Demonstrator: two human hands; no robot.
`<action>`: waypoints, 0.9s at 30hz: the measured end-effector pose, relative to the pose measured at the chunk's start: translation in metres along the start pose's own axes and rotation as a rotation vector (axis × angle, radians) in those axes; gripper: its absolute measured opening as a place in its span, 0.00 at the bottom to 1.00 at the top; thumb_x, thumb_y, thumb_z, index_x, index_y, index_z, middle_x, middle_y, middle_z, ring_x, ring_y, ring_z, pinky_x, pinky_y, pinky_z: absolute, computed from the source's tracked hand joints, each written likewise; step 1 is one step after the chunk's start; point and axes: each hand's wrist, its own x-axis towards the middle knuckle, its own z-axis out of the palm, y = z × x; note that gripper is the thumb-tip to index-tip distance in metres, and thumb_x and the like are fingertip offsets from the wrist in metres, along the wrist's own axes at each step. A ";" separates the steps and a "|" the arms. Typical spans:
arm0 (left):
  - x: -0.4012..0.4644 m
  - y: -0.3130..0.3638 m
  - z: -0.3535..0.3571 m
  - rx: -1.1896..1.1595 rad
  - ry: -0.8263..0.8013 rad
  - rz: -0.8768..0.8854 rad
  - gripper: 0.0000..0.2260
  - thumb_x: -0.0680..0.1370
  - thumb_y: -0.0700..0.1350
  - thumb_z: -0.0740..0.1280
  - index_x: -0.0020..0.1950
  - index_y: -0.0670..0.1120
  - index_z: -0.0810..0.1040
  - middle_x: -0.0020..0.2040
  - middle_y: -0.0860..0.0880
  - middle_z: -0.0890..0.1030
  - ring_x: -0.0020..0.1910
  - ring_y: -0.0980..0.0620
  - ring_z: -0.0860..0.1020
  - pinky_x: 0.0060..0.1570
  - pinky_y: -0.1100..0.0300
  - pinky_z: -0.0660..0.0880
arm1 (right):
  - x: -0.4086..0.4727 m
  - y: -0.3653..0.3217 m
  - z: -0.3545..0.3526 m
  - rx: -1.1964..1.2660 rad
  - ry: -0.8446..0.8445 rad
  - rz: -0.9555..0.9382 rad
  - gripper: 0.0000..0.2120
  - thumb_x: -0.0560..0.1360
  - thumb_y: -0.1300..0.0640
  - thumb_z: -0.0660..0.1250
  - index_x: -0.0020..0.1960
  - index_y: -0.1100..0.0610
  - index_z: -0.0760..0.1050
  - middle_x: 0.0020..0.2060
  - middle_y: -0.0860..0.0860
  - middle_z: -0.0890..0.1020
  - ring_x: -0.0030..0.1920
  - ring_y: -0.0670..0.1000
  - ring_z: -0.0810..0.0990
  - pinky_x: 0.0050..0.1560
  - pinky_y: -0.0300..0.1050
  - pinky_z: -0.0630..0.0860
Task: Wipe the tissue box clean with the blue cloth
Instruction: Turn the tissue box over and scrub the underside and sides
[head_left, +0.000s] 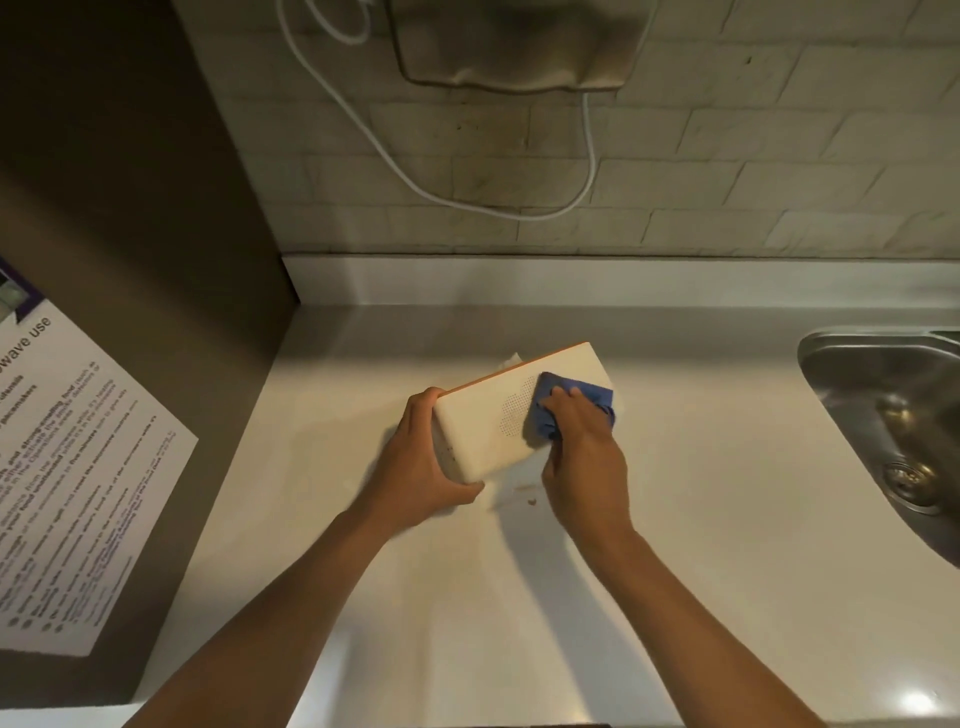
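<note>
- The person is standing at a smooth pale desk (675, 519), and the white, flat, hard tissue box with rounded corners (483, 436) is sitting tipped up on it, just in front of them.
- The left hand (421, 467) is gripping the box's near end, fingers curled round it.
- The right hand (587, 452) is pressing the crumpled soft blue cloth (571, 405) onto the box's wide face, fingers bent over the cloth and holding it.
- To wipe well, I think the left hand should be keeping the box steady while the cloth is going in long strokes over the whole face, then the edges.
- A patch of tiny dots (517, 410) is showing beside the cloth; dirt may be hiding there.
- A shiny metal sink (883, 415) is sitting off to the right.
</note>
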 end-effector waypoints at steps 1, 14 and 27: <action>0.001 -0.001 0.000 -0.011 0.000 -0.003 0.51 0.57 0.59 0.83 0.74 0.56 0.59 0.68 0.57 0.69 0.64 0.52 0.74 0.60 0.47 0.79 | -0.009 -0.013 0.008 0.018 -0.016 -0.052 0.22 0.69 0.72 0.68 0.62 0.61 0.76 0.61 0.56 0.79 0.62 0.59 0.77 0.55 0.53 0.78; -0.001 0.001 0.002 -0.034 0.003 0.003 0.50 0.58 0.56 0.85 0.72 0.59 0.59 0.68 0.59 0.68 0.65 0.54 0.73 0.61 0.47 0.80 | -0.016 0.007 -0.005 0.029 0.007 0.016 0.23 0.68 0.70 0.72 0.62 0.61 0.77 0.60 0.56 0.79 0.61 0.58 0.78 0.52 0.54 0.80; 0.002 -0.001 0.004 -0.065 -0.003 0.008 0.51 0.58 0.56 0.85 0.73 0.59 0.58 0.67 0.57 0.70 0.63 0.54 0.74 0.61 0.50 0.79 | -0.018 -0.026 0.004 0.036 -0.108 -0.107 0.26 0.62 0.73 0.75 0.59 0.61 0.78 0.58 0.56 0.81 0.59 0.59 0.79 0.49 0.51 0.80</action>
